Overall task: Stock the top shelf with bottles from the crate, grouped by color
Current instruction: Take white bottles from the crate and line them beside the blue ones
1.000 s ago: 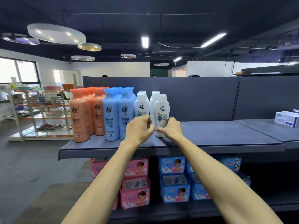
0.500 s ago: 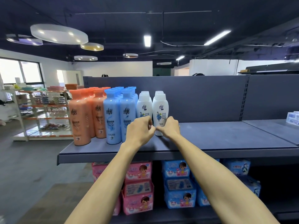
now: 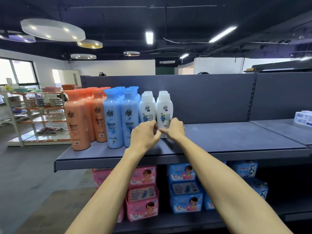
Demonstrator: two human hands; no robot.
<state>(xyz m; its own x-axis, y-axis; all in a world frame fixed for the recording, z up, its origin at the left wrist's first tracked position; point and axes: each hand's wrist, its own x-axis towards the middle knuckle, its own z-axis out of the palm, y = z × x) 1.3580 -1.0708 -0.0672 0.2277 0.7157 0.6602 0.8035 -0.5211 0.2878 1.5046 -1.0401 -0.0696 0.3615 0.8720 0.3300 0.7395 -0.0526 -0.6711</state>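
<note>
The grey top shelf [image 3: 219, 141] carries bottles in colour groups: orange bottles [image 3: 79, 119] at the left, blue bottles [image 3: 113, 119] in the middle, white bottles behind one another in two rows at the right. My left hand [image 3: 145, 135] curls round the lower part of the front left white bottle [image 3: 146, 109] and hides its base. My right hand [image 3: 174, 129] grips the base of the front right white bottle [image 3: 164, 110] from the right. The two thumbs almost touch between the bottles. No crate is in view.
Right of the white bottles the shelf surface is bare up to a white box [image 3: 303, 118] at the far right. Pink packs [image 3: 143, 191] and blue packs [image 3: 184, 188] fill the shelf below. An orange-framed rack [image 3: 38, 115] stands across the aisle at the left.
The front right white bottle has gone from leaning and slightly forward to upright, level with the left one. Both hands stayed at the bottle bases and drew closer together.
</note>
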